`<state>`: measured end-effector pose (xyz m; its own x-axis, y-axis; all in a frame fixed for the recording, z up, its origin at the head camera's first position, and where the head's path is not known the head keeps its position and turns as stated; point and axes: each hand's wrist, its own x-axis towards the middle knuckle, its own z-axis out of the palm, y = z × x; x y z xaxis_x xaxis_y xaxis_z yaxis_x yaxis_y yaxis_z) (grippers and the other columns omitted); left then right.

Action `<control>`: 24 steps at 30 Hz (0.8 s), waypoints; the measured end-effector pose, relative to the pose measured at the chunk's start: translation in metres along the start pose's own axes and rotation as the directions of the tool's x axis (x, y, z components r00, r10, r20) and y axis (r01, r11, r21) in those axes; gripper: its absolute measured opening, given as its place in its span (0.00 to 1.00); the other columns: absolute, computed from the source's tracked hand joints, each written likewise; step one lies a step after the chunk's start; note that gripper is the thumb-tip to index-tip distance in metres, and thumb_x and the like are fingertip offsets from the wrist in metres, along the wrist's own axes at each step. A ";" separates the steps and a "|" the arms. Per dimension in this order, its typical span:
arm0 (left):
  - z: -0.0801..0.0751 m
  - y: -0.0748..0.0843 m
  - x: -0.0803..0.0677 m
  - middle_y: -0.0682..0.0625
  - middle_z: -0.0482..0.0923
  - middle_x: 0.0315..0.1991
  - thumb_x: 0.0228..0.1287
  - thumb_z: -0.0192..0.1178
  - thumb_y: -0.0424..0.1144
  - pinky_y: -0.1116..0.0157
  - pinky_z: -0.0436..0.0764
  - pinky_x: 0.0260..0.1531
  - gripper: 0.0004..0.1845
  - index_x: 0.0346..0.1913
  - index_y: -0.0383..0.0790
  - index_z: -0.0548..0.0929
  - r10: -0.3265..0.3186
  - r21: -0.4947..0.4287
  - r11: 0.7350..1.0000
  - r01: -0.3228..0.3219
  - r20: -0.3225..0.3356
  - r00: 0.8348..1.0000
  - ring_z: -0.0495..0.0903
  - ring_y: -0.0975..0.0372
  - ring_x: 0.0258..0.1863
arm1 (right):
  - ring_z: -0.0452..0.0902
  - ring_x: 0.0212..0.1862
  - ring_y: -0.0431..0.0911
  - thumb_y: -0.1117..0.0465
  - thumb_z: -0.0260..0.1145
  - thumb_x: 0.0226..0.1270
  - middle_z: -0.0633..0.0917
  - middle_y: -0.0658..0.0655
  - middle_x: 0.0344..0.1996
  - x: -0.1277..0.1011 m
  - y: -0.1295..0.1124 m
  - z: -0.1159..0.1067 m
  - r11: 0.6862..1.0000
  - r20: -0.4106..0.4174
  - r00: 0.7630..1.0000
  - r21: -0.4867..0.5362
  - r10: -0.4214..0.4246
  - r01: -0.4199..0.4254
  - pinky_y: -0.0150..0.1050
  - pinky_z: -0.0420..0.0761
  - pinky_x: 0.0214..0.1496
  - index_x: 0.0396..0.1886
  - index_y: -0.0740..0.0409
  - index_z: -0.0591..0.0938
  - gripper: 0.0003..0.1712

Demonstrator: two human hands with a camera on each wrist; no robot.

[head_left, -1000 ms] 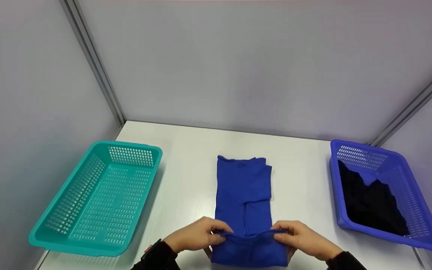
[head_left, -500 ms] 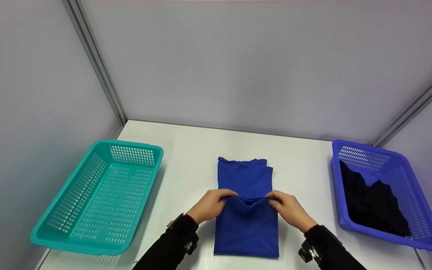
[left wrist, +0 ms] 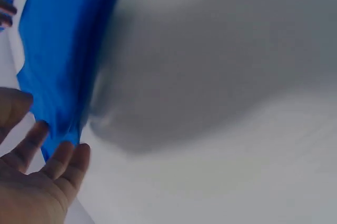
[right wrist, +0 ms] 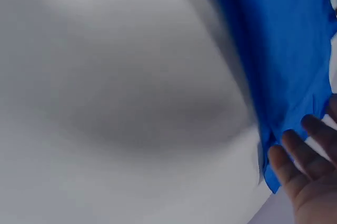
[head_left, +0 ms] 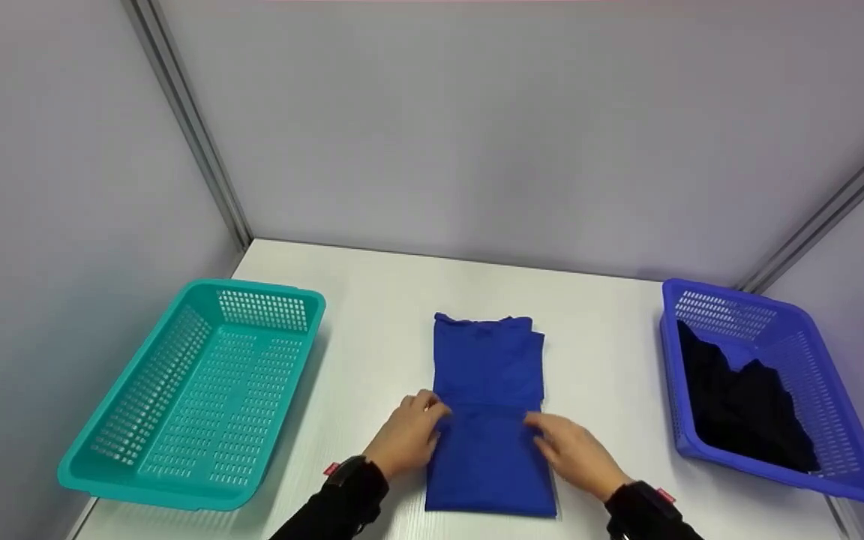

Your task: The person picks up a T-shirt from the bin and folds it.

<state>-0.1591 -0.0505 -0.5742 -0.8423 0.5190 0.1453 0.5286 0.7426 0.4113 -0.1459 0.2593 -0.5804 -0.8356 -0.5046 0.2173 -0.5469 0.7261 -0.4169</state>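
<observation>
With the blue shirt point(head_left: 488, 405) already folded up from its near end, both hands, left hand point(head_left: 408, 435) and right hand point(head_left: 573, 451), press flat-fingered on it, gripping nothing, and the teal basket point(head_left: 177, 480) sits empty.

Both wrist views are blurred; in each, the blue cloth point(left wrist: 63, 50) is cut off by the top edge, its folds unreadable; the left hand point(left wrist: 37, 182) is cropped at the lower left corner of the left wrist view; the right hand point(right wrist: 310, 171) is cropped at the lower right corner of the right wrist view; in the head view both forearms leave the bottom edge; the dark garment point(head_left: 743, 409) in the blue basket point(head_left: 837, 480) is too dark to identify.
</observation>
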 end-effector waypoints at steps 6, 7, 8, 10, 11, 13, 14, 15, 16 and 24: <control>0.006 0.004 -0.034 0.57 0.71 0.39 0.59 0.71 0.53 0.65 0.73 0.38 0.14 0.39 0.52 0.78 0.208 0.140 0.962 -0.235 0.181 0.961 0.70 0.63 0.38 | 0.81 0.59 0.58 0.50 0.77 0.60 0.84 0.60 0.59 -0.041 0.000 0.012 0.924 0.069 0.936 -0.151 -0.346 0.352 0.54 0.82 0.55 0.48 0.54 0.82 0.21; 0.007 0.005 -0.040 0.57 0.70 0.39 0.57 0.72 0.55 0.66 0.72 0.36 0.16 0.38 0.52 0.78 0.243 0.167 0.946 -0.277 0.199 0.950 0.69 0.64 0.37 | 0.80 0.60 0.58 0.48 0.77 0.59 0.83 0.60 0.60 -0.047 0.001 0.014 0.914 0.097 0.928 -0.162 -0.359 0.371 0.54 0.82 0.55 0.48 0.52 0.81 0.23; 0.009 0.005 -0.045 0.57 0.71 0.39 0.56 0.73 0.57 0.67 0.71 0.35 0.18 0.39 0.52 0.78 0.275 0.201 0.927 -0.316 0.207 0.939 0.69 0.64 0.37 | 0.80 0.61 0.58 0.47 0.77 0.58 0.83 0.61 0.61 -0.052 0.002 0.016 0.904 0.116 0.920 -0.175 -0.375 0.390 0.53 0.82 0.55 0.49 0.52 0.81 0.24; 0.014 0.006 -0.051 0.57 0.72 0.39 0.58 0.72 0.57 0.67 0.72 0.33 0.17 0.40 0.52 0.79 0.331 0.277 0.884 -0.377 0.200 0.922 0.70 0.64 0.36 | 0.80 0.61 0.58 0.47 0.78 0.57 0.82 0.61 0.62 -0.058 0.004 0.019 0.877 0.132 0.905 -0.223 -0.405 0.425 0.52 0.82 0.55 0.48 0.52 0.80 0.24; 0.017 0.006 -0.053 0.56 0.73 0.39 0.59 0.72 0.55 0.67 0.73 0.33 0.16 0.40 0.51 0.80 0.358 0.317 0.859 -0.402 0.189 0.914 0.71 0.63 0.36 | 0.80 0.61 0.58 0.49 0.78 0.58 0.83 0.61 0.61 -0.060 0.004 0.021 0.859 0.125 0.896 -0.256 -0.425 0.443 0.51 0.82 0.55 0.47 0.52 0.80 0.22; 0.020 0.006 -0.056 0.55 0.74 0.39 0.63 0.70 0.51 0.68 0.74 0.30 0.11 0.39 0.51 0.81 0.410 0.394 0.806 -0.441 0.164 0.897 0.73 0.63 0.35 | 0.83 0.58 0.56 0.54 0.71 0.67 0.85 0.61 0.58 -0.062 0.005 0.024 0.826 0.086 0.881 -0.317 -0.465 0.466 0.48 0.83 0.53 0.43 0.53 0.81 0.11; 0.022 0.006 -0.056 0.55 0.75 0.38 0.65 0.69 0.49 0.68 0.74 0.29 0.08 0.38 0.51 0.81 0.436 0.430 0.779 -0.457 0.152 0.887 0.73 0.63 0.34 | 0.84 0.56 0.54 0.55 0.66 0.73 0.86 0.60 0.55 -0.061 0.005 0.025 0.813 0.057 0.874 -0.343 -0.482 0.471 0.46 0.84 0.52 0.40 0.53 0.81 0.06; 0.022 0.006 -0.056 0.55 0.75 0.37 0.65 0.68 0.47 0.69 0.74 0.28 0.07 0.37 0.51 0.82 0.461 0.460 0.753 -0.471 0.143 0.876 0.73 0.64 0.32 | 0.85 0.54 0.53 0.56 0.60 0.78 0.87 0.59 0.52 -0.060 0.004 0.025 0.806 0.030 0.869 -0.358 -0.494 0.471 0.45 0.84 0.51 0.37 0.53 0.81 0.08; 0.022 0.005 -0.055 0.56 0.75 0.35 0.65 0.67 0.45 0.69 0.73 0.27 0.05 0.36 0.51 0.82 0.484 0.491 0.727 -0.480 0.130 0.865 0.73 0.64 0.31 | 0.86 0.52 0.52 0.58 0.60 0.77 0.88 0.58 0.50 -0.059 0.003 0.025 0.807 0.001 0.866 -0.365 -0.499 0.465 0.44 0.84 0.50 0.36 0.54 0.81 0.08; 0.003 0.004 -0.046 0.58 0.74 0.27 0.45 0.72 0.38 0.68 0.68 0.27 0.13 0.28 0.48 0.75 0.422 0.372 0.869 -0.327 -0.212 0.881 0.74 0.63 0.29 | 0.87 0.44 0.45 0.72 0.77 0.46 0.90 0.51 0.42 -0.047 -0.015 -0.003 0.967 -0.248 0.938 -0.141 -0.241 0.211 0.31 0.82 0.49 0.44 0.58 0.86 0.21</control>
<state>-0.1182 -0.0699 -0.5818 -0.5416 0.6810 0.4929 0.7737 0.6331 -0.0246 -0.0991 0.2736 -0.5820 -0.6649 -0.5325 0.5238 -0.7129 0.6616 -0.2323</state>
